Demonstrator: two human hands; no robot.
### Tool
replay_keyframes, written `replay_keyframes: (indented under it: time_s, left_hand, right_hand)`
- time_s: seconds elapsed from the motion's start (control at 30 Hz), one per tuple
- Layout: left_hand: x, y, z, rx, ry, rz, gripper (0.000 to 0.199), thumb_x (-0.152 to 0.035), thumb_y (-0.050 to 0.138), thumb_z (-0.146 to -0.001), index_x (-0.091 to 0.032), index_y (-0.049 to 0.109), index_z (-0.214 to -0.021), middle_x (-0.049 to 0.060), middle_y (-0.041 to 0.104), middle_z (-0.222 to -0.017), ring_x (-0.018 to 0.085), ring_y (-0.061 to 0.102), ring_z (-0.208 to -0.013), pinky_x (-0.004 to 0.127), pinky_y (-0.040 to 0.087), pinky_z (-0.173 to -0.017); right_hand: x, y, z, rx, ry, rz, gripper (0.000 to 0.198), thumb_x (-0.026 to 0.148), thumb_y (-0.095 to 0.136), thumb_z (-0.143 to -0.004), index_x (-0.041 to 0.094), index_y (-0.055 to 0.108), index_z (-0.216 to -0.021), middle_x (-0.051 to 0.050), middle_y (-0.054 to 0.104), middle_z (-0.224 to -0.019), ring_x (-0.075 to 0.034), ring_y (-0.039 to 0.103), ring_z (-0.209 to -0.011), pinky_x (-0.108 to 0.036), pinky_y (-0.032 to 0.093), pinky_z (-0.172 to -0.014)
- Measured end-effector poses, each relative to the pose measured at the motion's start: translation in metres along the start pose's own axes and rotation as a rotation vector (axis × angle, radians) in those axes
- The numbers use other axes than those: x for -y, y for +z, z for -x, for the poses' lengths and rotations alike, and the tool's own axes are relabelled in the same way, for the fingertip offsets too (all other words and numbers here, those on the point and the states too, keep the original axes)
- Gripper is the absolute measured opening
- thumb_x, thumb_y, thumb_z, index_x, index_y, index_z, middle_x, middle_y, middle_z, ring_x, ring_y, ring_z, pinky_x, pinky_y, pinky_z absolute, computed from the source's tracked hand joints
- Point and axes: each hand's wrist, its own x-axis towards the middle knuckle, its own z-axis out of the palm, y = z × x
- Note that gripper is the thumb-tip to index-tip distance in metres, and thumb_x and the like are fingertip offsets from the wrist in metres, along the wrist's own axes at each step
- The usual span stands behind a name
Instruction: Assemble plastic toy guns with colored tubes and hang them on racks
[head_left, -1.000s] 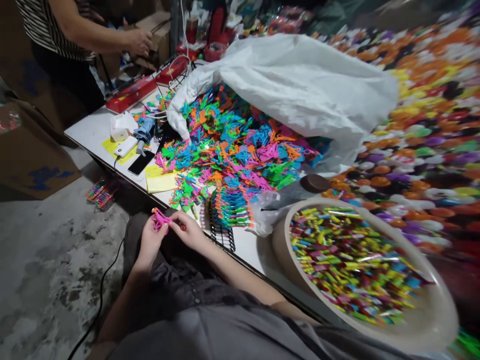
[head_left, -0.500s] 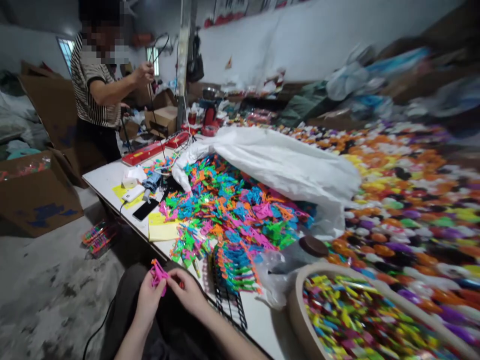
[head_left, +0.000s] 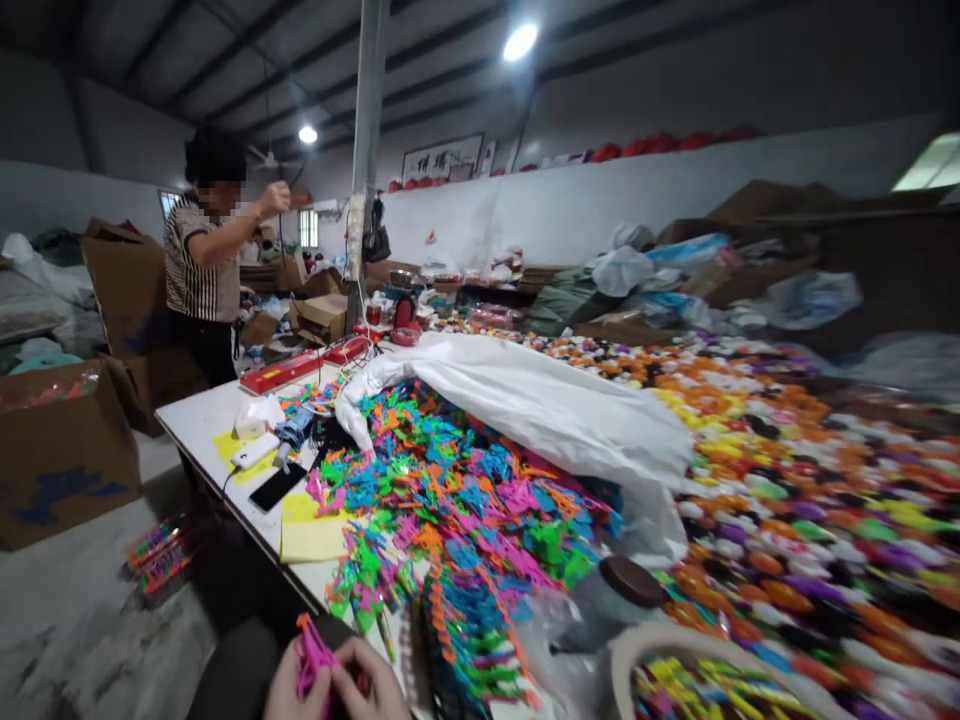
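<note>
A pink piece [head_left: 316, 655] sits pinched between left fingers [head_left: 320, 691]; right fingers [head_left: 346, 691] beside it, hold unclear.

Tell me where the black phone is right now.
In the head view, the black phone lies left of centre on the white table, between the white device and pale yellow paper.

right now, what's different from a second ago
The view has tilted up, so the basin sits lower in the picture. The co-worker's hand has risen to about head height. Nothing was visibly taken or let go: the left hand and right hand stay on the pink piece; the pile and white sack lie as before.
</note>
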Motion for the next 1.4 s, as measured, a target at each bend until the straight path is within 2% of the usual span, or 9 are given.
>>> replay_keyframes:
  time_s: [0.13,0.27,0.5,0.63,0.8,0.93,1.13,1.23,1.4]
  left_hand:
    - [-0.026,-0.004,0.013,0.021,0.014,-0.079,0.043,-0.042,0.074,-0.059,-0.015,0.063,-0.091,0.010,0.069,-0.091,0.024,0.064,-0.088,0.033,0.049,-0.085]
    - [-0.030,-0.004,0.022,0.011,-0.037,0.040,0.038,-0.035,0.074,-0.062,-0.015,0.062,-0.092,0.006,0.068,-0.086,0.018,0.063,-0.081,0.027,0.048,-0.079]
    - [0.009,-0.023,0.035,0.155,-0.191,0.428,0.054,-0.046,0.079,-0.060,-0.017,0.060,-0.101,0.007,0.067,-0.097,0.017,0.062,-0.088,0.025,0.046,-0.081]
    - [0.042,-0.051,0.025,0.222,-0.490,0.792,0.046,-0.056,0.061,-0.076,-0.020,0.058,-0.104,0.006,0.065,-0.101,0.016,0.063,-0.080,0.029,0.050,-0.072]
    - [0.063,-0.065,0.007,0.206,-0.574,0.927,0.025,-0.033,0.052,-0.086,-0.019,0.055,-0.106,0.004,0.063,-0.094,0.013,0.062,-0.073,0.026,0.048,-0.065]
    - [0.066,-0.066,0.002,0.236,-0.563,0.945,0.025,-0.032,0.053,-0.085,-0.019,0.054,-0.106,0.004,0.061,-0.096,0.013,0.061,-0.073,0.026,0.047,-0.064]
    - [0.066,-0.072,-0.001,0.223,-0.574,0.933,0.024,-0.031,0.053,-0.083,-0.019,0.055,-0.103,0.004,0.060,-0.096,0.013,0.058,-0.074,0.026,0.045,-0.066]
    - [0.066,-0.074,-0.006,0.201,-0.586,0.940,0.024,-0.031,0.053,-0.082,-0.018,0.056,-0.103,0.004,0.059,-0.095,0.012,0.057,-0.073,0.024,0.044,-0.065]
    - [0.065,-0.077,-0.012,0.204,-0.632,0.961,0.025,-0.029,0.053,-0.081,-0.017,0.056,-0.103,0.004,0.059,-0.093,0.013,0.059,-0.074,0.025,0.045,-0.065]
  right_hand:
    - [0.030,-0.010,0.006,0.058,0.060,0.024,0.028,0.042,0.053,-0.083,0.017,0.065,-0.081,-0.005,0.065,-0.080,-0.016,0.057,-0.075,-0.027,0.043,-0.069]
    - [0.031,-0.010,0.017,0.114,0.117,0.010,0.023,0.032,0.057,-0.080,0.018,0.065,-0.096,-0.005,0.068,-0.093,-0.018,0.060,-0.084,-0.030,0.046,-0.076]
    - [0.015,-0.011,0.046,0.090,0.079,0.259,0.024,0.035,0.054,-0.085,0.023,0.067,-0.101,-0.006,0.068,-0.092,-0.019,0.061,-0.083,-0.032,0.048,-0.076]
    - [0.034,-0.034,0.046,0.131,0.003,0.448,0.028,0.038,0.048,-0.088,0.024,0.066,-0.104,-0.008,0.069,-0.094,-0.021,0.062,-0.086,-0.033,0.049,-0.076]
    - [0.082,-0.081,-0.018,0.129,-0.152,0.753,0.032,0.039,0.045,-0.088,0.020,0.065,-0.105,-0.011,0.067,-0.086,-0.022,0.060,-0.079,-0.035,0.048,-0.073]
    - [0.097,-0.105,-0.101,0.082,-0.115,0.878,0.037,0.045,0.045,-0.087,0.018,0.064,-0.104,-0.010,0.067,-0.088,-0.021,0.060,-0.081,-0.031,0.047,-0.071]
    - [0.061,-0.117,-0.188,0.181,-0.011,0.953,0.040,0.046,0.049,-0.080,0.013,0.066,-0.095,-0.006,0.066,-0.074,-0.014,0.054,-0.066,-0.023,0.041,-0.059]
    - [0.041,-0.127,-0.207,0.221,0.062,0.970,0.037,0.041,0.050,-0.078,0.012,0.068,-0.092,-0.003,0.064,-0.070,-0.011,0.050,-0.060,-0.021,0.038,-0.056]
    - [0.021,-0.150,-0.218,0.214,0.156,0.953,0.046,0.038,0.047,-0.080,0.007,0.065,-0.109,-0.005,0.066,-0.076,-0.011,0.050,-0.060,-0.021,0.039,-0.056]
